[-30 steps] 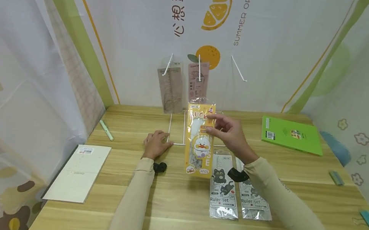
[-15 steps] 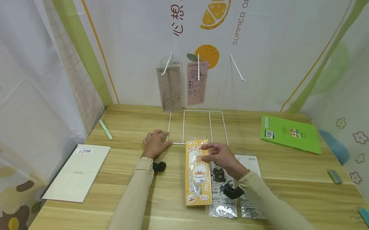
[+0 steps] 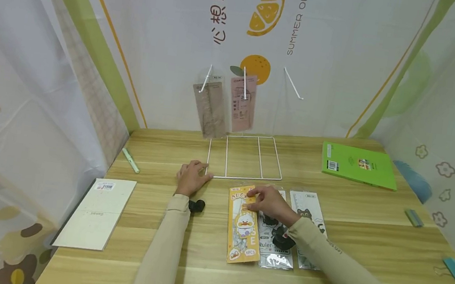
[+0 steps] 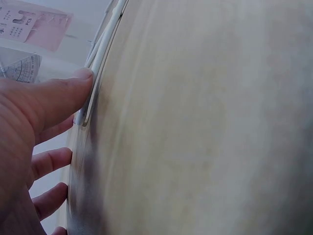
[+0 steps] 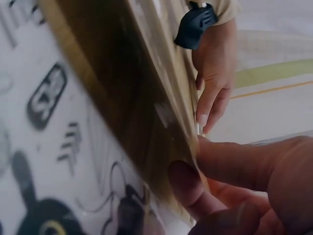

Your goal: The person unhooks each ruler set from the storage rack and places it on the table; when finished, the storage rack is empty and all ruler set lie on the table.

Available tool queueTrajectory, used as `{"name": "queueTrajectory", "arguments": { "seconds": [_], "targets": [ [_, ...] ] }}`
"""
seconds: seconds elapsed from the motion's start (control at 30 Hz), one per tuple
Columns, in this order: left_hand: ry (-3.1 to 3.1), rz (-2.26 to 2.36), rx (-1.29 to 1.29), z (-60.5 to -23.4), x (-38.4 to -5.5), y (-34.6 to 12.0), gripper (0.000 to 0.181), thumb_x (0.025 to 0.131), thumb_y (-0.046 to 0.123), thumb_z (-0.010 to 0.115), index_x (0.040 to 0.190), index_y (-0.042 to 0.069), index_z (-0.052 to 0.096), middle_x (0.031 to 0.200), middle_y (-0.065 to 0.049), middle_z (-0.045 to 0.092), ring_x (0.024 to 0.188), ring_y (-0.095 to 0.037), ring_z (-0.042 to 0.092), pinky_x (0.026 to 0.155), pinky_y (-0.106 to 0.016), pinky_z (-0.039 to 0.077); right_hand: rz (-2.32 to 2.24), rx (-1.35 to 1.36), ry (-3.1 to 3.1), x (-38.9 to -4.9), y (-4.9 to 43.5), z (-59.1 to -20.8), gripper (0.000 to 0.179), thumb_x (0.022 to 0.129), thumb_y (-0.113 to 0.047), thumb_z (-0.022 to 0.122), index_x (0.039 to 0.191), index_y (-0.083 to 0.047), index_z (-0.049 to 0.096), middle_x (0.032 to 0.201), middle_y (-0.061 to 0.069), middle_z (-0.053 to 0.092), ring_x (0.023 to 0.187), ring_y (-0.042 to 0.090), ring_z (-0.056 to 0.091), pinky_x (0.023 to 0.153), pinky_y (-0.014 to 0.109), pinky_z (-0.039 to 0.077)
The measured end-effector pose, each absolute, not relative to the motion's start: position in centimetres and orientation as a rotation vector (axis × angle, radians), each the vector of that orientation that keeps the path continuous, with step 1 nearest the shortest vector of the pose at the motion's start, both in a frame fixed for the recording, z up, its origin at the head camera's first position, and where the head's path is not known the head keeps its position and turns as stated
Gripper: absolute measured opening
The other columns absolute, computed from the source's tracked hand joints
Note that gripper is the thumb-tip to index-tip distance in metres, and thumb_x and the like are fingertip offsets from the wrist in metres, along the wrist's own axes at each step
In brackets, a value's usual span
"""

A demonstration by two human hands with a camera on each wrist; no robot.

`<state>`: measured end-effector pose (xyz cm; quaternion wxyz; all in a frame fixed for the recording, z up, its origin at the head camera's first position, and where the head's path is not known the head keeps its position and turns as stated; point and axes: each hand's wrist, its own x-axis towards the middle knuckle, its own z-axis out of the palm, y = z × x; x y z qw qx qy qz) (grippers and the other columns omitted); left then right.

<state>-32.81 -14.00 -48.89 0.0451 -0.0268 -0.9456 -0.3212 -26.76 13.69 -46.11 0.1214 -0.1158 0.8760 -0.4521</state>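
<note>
Lowered since the earlier frame: the duck pack (image 3: 243,229), with the right hand (image 3: 270,203), from in front of the rack (image 3: 244,178) to desk (image 3: 202,281) level, left of the two cat-print packs (image 3: 276,248). Right fingers pinch its right edge; full contact with the desk cannot be confirmed. Left hand (image 3: 192,178): fingers clamped on the rack's near left corner. Status: grey pack (image 3: 211,111) on left prong (image 3: 206,79), pink pack (image 3: 239,115) on middle prong (image 3: 245,83); right prong (image 3: 293,84) bare. Three packs apparently remain unhung.
</note>
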Motion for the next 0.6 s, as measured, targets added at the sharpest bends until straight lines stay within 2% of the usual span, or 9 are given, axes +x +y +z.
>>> {"name": "queueTrajectory", "arguments": {
  "seconds": [0.37,0.6],
  "targets": [
    [-2.901,-0.971,-0.081,-48.83,-32.83,-14.01,0.049,0.093,0.038,0.071,0.135,0.014,0.065,0.147,-0.014,0.050,0.128,-0.040,0.042,0.107,-0.059,0.026,-1.158,-0.377,2.669,-26.76,14.03,-47.12,0.034,0.080,-0.022,0.085,0.109,-0.008,0.075,0.067,0.001,0.056,0.059,0.013,0.045,0.054,0.027,0.036],
    [-2.905,-0.978,-0.080,-48.82,-32.77,-13.96,0.049,0.094,0.038,0.071,0.135,0.014,0.065,0.148,-0.014,0.049,0.129,-0.041,0.041,0.108,-0.060,0.026,-1.156,-0.420,2.654,-26.79,14.38,-46.82,0.036,0.081,-0.024,0.085,0.111,-0.006,0.073,0.067,0.001,0.056,0.059,0.013,0.046,0.055,0.027,0.037]
  ]
}}
